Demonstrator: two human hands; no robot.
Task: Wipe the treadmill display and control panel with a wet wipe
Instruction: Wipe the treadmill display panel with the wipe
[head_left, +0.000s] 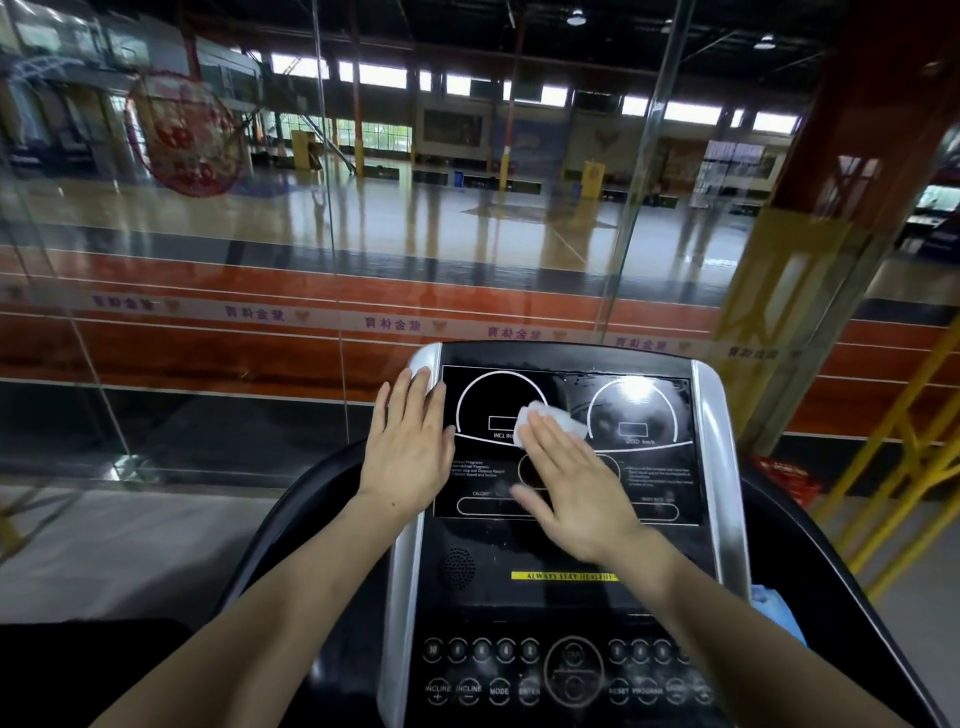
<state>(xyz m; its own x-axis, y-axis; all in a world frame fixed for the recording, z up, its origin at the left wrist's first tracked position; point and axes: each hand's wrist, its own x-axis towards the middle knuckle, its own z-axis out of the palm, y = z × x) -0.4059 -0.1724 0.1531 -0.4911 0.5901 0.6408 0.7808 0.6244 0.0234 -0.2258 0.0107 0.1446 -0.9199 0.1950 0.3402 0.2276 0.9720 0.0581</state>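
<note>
Right hand (571, 483) pressed flat, fingers straight, on white wet wipe (550, 418) at center of the black display (644, 405), left hand (408, 447) lay flat on display's left edge, control panel (550, 670) at frame bottom.

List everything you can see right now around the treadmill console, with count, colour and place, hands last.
display: one, black with white dial outlines, upper console
wet wipe: one, white, on the display between the two dials
control panel: one, black with round buttons, lower console
speaker grille: one, black, below the display at left
yellow strip: one, below the display
silver side rails: two, flanking the console
blue item: one, right of the console, unclear what
glass wall: ahead, sports court beyond
left hand: flat on the console's left edge
right hand: fingers straight, pressing the wipe
</note>
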